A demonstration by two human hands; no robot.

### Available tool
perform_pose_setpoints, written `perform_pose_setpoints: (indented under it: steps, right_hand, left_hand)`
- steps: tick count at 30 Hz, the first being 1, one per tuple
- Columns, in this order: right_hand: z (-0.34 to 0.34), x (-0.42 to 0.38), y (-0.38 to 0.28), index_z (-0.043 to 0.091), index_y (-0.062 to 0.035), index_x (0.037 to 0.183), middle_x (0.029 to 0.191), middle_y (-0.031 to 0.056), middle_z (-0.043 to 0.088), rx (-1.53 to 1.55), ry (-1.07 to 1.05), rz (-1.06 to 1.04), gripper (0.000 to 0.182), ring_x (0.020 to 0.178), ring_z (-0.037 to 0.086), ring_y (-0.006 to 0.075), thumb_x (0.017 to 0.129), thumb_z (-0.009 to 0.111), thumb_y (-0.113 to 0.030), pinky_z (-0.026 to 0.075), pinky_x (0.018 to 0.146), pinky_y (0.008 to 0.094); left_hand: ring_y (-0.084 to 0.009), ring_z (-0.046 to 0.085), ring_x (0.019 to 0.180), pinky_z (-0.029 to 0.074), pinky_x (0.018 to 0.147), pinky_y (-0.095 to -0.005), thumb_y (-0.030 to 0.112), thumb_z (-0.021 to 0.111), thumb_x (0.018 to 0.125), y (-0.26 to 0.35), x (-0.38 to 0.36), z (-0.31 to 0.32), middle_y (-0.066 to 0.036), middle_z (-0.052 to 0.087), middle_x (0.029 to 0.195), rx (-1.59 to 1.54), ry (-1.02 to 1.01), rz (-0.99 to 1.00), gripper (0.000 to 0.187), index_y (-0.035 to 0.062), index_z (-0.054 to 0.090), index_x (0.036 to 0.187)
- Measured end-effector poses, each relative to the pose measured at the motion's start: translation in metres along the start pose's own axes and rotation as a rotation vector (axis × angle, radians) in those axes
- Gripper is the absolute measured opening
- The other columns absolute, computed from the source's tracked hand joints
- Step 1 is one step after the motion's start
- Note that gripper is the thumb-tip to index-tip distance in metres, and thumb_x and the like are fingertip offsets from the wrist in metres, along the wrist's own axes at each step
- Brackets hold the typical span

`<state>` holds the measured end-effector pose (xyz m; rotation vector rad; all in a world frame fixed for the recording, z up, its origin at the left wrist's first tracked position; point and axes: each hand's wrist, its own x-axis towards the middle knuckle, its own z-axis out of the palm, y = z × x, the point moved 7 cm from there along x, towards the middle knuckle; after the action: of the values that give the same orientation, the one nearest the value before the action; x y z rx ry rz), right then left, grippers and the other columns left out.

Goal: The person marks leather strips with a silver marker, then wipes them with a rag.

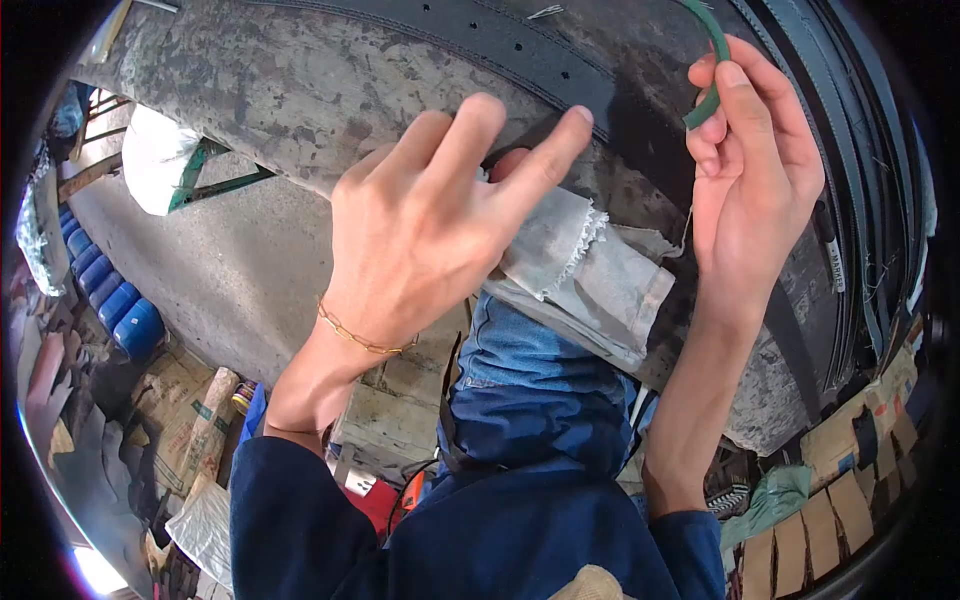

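My right hand [750, 150] pinches a curved green strip [714, 50] between thumb and fingers, above the table's right side. A bracelet circles the wrist of my left hand [430, 200], whose fingers are spread over the table edge. Under that palm lies a folded grey-white cloth [590, 265] with a frayed edge; the palm hides part of it, and whether the hand touches it is unclear. A dark stitched strap [480, 50] with small holes runs along the worn table [260, 80], beyond my left fingertips.
Long dark straps [865, 180] lie in a bundle at the right, beside a marker [832, 250]. Blue containers [137, 325] stand in a row on the floor at left. Cut cardboard pieces [825, 530] are at lower right, and scraps [75, 450] at lower left.
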<state>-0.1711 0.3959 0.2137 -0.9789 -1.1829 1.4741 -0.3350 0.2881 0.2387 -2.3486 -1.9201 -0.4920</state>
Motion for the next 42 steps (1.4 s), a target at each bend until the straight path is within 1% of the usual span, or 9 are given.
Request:
perform_pose_setpoints:
  steps: [21, 23, 25, 29, 31, 35, 40, 41, 42]
  right_hand:
    - [0.01, -0.002, -0.002, 0.063, 0.0079, 0.119, 0.096, 0.0127, 0.067, -0.012, -0.015, -0.024, 0.025, 0.068, 0.051, 0.0036, 0.097, 0.058, -0.004, 0.036, 0.056, 0.0179]
    - [0.013, -0.007, -0.008, 0.064, 0.0021, 0.114, 0.084, 0.0051, 0.066, -0.177, 0.228, 0.041, 0.022, 0.058, 0.05, 0.0018, 0.094, 0.063, -0.006, 0.035, 0.049, 0.0155]
    - [0.013, -0.007, -0.007, 0.063, 0.0034, 0.115, 0.084, 0.0059, 0.066, -0.178, 0.236, 0.038, 0.023, 0.057, 0.049, 0.0021, 0.094, 0.063, -0.006, 0.036, 0.049, 0.0156]
    - [0.015, -0.008, -0.01, 0.062, 0.0044, 0.116, 0.085, 0.0066, 0.066, -0.198, 0.27, 0.053, 0.024, 0.057, 0.05, 0.0022, 0.094, 0.063, -0.005, 0.036, 0.049, 0.0154]
    - [0.014, -0.008, -0.008, 0.062, 0.0045, 0.116, 0.085, 0.0067, 0.066, -0.187, 0.257, 0.049, 0.024, 0.057, 0.05, 0.0022, 0.094, 0.062, -0.005, 0.036, 0.049, 0.0154]
    - [0.012, -0.007, -0.006, 0.062, 0.0048, 0.115, 0.085, 0.0071, 0.066, -0.144, 0.22, 0.034, 0.023, 0.057, 0.05, 0.0022, 0.093, 0.062, -0.004, 0.036, 0.049, 0.0156]
    - [0.011, -0.005, -0.005, 0.062, 0.0055, 0.115, 0.085, 0.0074, 0.066, -0.131, 0.221, 0.021, 0.023, 0.057, 0.05, 0.0025, 0.094, 0.061, -0.003, 0.037, 0.049, 0.0159]
    - [0.011, -0.004, -0.004, 0.062, 0.0057, 0.114, 0.084, 0.0076, 0.066, -0.089, 0.211, 0.014, 0.022, 0.057, 0.051, 0.0026, 0.094, 0.06, -0.003, 0.037, 0.049, 0.016]
    - [0.011, -0.005, -0.005, 0.062, 0.0057, 0.114, 0.084, 0.0076, 0.066, -0.089, 0.21, 0.016, 0.022, 0.057, 0.051, 0.0026, 0.094, 0.06, -0.003, 0.037, 0.049, 0.016]
  left_hand:
    - [-0.0155, 0.052, 0.059, 0.046, 0.051, -0.033, -0.004, 0.071, 0.073, -0.007, 0.0, -0.002, -0.002, 0.046, 0.073, -0.109, 0.057, -0.065, 0.06, 0.0235, 0.069, 0.126]
    - [-0.0159, 0.052, 0.058, 0.047, 0.052, -0.0331, -0.003, 0.071, 0.074, -0.008, -0.001, -0.001, -0.002, 0.047, 0.073, -0.124, 0.071, -0.065, 0.058, 0.0227, 0.069, 0.126]
    - [-0.0137, 0.054, 0.062, 0.047, 0.05, -0.0288, 0.005, 0.071, 0.068, -0.009, -0.004, 0.0, -0.001, 0.046, 0.08, -0.087, 0.095, -0.037, 0.055, 0.0205, 0.068, 0.121]
    - [-0.0138, 0.054, 0.062, 0.047, 0.05, -0.0295, 0.005, 0.071, 0.068, -0.007, -0.002, -0.003, 0.0, 0.046, 0.08, -0.078, 0.083, -0.031, 0.055, 0.0212, 0.068, 0.12]
    - [-0.017, 0.053, 0.058, 0.046, 0.052, -0.0329, -0.002, 0.07, 0.079, -0.006, 0.001, -0.003, -0.002, 0.048, 0.073, -0.113, 0.038, -0.051, 0.049, 0.0217, 0.07, 0.122]
    - [-0.0166, 0.052, 0.057, 0.047, 0.053, -0.0327, -0.001, 0.07, 0.081, -0.007, 0.002, -0.004, -0.002, 0.047, 0.073, -0.117, 0.044, -0.067, 0.046, 0.0232, 0.071, 0.121]
    - [-0.0158, 0.057, 0.058, 0.049, 0.055, -0.0319, 0.005, 0.073, 0.082, -0.024, 0.019, -0.01, -0.002, 0.06, 0.085, -0.188, 0.004, -0.096, 0.037, 0.0195, 0.072, 0.115]
    - [-0.0172, 0.063, 0.064, 0.05, 0.058, -0.0302, 0.008, 0.075, 0.081, -0.028, 0.028, -0.011, -0.002, 0.067, 0.09, -0.191, 0.031, -0.049, 0.023, 0.0129, 0.074, 0.103]
    - [-0.0172, 0.063, 0.064, 0.05, 0.058, -0.0302, 0.008, 0.075, 0.081, -0.034, 0.039, -0.013, -0.002, 0.067, 0.09, -0.192, 0.03, -0.05, 0.023, 0.0129, 0.074, 0.103]
